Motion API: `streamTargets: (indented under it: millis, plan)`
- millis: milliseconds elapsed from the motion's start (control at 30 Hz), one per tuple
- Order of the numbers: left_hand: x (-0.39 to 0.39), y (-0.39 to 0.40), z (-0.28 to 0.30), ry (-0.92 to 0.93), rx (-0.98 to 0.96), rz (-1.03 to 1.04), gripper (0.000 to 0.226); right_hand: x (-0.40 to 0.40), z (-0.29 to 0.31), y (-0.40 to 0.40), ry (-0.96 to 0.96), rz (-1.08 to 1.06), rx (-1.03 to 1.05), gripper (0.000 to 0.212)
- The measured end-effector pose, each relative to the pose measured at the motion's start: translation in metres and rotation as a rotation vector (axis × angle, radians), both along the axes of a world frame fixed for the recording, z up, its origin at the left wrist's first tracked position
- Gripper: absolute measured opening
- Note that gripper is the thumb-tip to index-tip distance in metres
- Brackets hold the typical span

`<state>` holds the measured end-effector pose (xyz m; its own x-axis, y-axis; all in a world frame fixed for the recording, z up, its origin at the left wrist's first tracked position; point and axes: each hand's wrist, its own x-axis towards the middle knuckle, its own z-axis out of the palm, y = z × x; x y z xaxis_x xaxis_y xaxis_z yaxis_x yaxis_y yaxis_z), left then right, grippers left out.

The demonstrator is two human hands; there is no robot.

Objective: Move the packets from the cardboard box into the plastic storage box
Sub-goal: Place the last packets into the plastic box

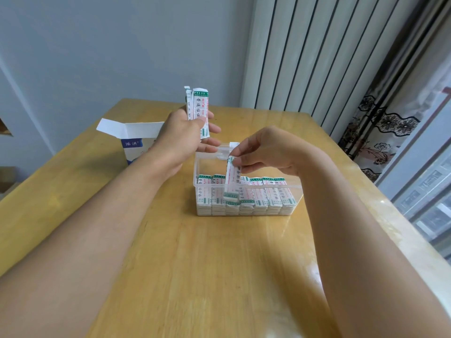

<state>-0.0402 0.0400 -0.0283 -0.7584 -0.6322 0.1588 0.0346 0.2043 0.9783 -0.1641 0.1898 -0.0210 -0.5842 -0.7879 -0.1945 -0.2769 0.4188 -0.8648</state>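
Cardboard box [133, 140] sits half hidden behind left hand [181, 137] gripping packets [199, 111].

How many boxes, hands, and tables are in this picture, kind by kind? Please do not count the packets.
Cardboard box: 1
Plastic storage box: 1
Hands: 2, the left hand and the right hand, each holding packets
Table: 1
Total: 5
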Motion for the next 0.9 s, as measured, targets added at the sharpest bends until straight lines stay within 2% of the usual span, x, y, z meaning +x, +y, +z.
streamTargets:
  millis: [267,667,900]
  plan:
    - [-0.0003,0.0014,0.0,-0.013,-0.003,-0.025,0.023,-0.0045,-0.0093,-0.0032,-0.007,0.003,0.085,0.018]
    - [-0.0017,0.0022,-0.0026,-0.029,-0.017,-0.031,0.023,-0.0082,-0.0105,-0.0014,-0.02,-0.002,0.08,0.017]
    - [-0.0025,0.0013,-0.0032,-0.035,-0.026,-0.032,0.022,0.0002,-0.0079,-0.0047,0.259,0.002,0.217,0.016]
